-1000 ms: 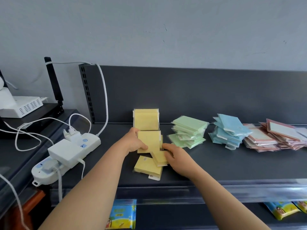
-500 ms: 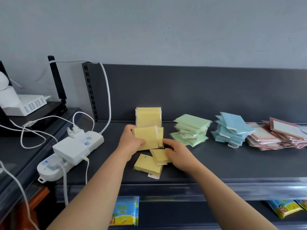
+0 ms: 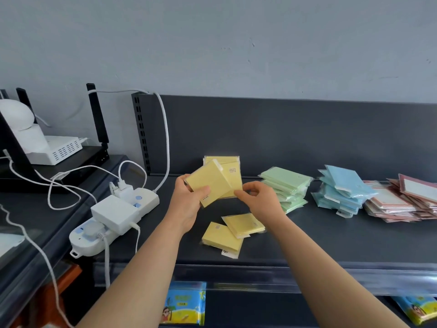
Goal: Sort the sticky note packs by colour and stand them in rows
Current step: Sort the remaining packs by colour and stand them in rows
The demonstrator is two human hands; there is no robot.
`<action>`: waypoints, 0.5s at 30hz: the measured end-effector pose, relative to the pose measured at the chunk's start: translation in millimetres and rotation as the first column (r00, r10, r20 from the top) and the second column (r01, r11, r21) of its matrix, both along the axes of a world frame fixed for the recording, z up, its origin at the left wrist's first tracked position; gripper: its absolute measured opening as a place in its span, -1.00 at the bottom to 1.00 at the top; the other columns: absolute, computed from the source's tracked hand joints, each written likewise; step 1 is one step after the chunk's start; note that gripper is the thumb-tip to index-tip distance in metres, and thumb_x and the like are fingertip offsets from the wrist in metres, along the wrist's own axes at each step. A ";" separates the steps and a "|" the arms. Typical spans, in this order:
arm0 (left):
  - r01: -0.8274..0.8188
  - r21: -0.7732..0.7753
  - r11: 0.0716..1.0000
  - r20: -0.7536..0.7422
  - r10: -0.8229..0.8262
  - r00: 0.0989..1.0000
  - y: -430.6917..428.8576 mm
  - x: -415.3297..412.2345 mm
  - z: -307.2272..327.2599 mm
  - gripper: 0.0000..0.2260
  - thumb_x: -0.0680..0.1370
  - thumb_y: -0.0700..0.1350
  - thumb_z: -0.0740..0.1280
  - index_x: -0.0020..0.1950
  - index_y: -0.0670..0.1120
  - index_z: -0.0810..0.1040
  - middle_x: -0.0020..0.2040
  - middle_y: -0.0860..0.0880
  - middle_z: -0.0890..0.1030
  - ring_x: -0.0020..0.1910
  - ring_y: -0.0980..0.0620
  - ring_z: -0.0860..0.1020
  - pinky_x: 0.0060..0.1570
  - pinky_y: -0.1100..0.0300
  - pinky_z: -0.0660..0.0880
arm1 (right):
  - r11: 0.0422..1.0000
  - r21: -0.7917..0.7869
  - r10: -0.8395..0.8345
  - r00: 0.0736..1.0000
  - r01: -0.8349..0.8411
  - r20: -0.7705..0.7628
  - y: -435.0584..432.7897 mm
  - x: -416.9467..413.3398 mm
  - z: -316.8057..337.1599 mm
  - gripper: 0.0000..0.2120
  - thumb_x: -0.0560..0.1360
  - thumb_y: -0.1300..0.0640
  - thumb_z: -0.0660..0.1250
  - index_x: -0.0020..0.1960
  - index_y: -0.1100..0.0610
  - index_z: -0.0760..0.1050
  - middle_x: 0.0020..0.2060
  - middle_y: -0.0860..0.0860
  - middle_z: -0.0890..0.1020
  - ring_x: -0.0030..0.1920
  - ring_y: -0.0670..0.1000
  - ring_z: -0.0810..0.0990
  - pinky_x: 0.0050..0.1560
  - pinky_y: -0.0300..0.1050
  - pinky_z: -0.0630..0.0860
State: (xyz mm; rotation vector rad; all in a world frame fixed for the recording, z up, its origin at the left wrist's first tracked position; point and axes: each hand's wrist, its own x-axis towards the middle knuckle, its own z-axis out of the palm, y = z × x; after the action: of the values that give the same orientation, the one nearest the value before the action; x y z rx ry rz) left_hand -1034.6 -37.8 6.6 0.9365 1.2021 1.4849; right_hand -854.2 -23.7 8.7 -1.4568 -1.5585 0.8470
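My left hand holds a tilted yellow sticky note pack above the dark shelf. My right hand pinches the lower corner of a second yellow pack just behind it. Behind both, a yellow row stands upright against the back panel. Two more yellow packs lie flat near the front. A green pile, a blue pile and a pink pile lie to the right.
A white power strip with plugs and cables sits left of the shelf. A white device stands on a black box at far left. A clear rail edges the shelf front; colourful packets lie below.
Both hands have lifted yellow packs off the shelf and raised them in front of the standing row. The left hand's pack has tilted. Two flat packs stay where they were.
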 end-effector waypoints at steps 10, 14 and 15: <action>0.039 -0.028 0.999 -0.226 -0.044 0.973 -0.3 -10.3 -1.9 -0.57 0.53 -0.24 0.39 0.26 0.04 0.26 0.17 -0.01 0.48 0.15 0.00 0.51 0.18 -0.13 0.52 | 0.997 -0.007 0.071 0.927 -0.079 -0.368 4.6 -10.0 9.1 -0.71 0.54 0.28 0.32 0.25 0.14 0.43 0.04 0.06 0.63 -0.01 -0.01 0.66 -0.05 -0.14 0.64; -0.008 0.039 0.999 -0.337 0.021 0.941 -1.4 -19.0 2.9 -0.60 0.51 -0.21 0.42 0.23 0.08 0.35 0.13 0.06 0.52 0.14 0.05 0.51 0.18 -0.07 0.52 | 0.999 0.040 0.035 0.952 -0.024 -0.304 8.0 -1.7 19.8 -0.58 0.55 0.20 0.33 0.34 0.04 0.27 0.01 0.01 0.61 -0.02 -0.01 0.64 0.01 -0.11 0.61; -0.002 0.053 0.999 -0.351 0.020 0.936 -2.7 -21.3 4.8 -0.66 0.52 -0.21 0.41 0.19 0.08 0.40 0.11 0.07 0.56 0.12 0.07 0.53 0.18 -0.04 0.52 | 0.999 0.051 0.032 0.957 -0.018 -0.290 8.6 0.9 23.5 -0.59 0.55 0.16 0.34 0.33 0.04 0.28 0.00 -0.01 0.62 -0.01 -0.01 0.64 0.01 -0.09 0.60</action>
State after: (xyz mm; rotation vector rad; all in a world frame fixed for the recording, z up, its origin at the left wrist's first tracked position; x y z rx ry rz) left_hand -1055.8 -40.5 11.4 1.2724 1.4291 1.3995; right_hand -853.3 -15.1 32.2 -1.2184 -1.3677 0.9836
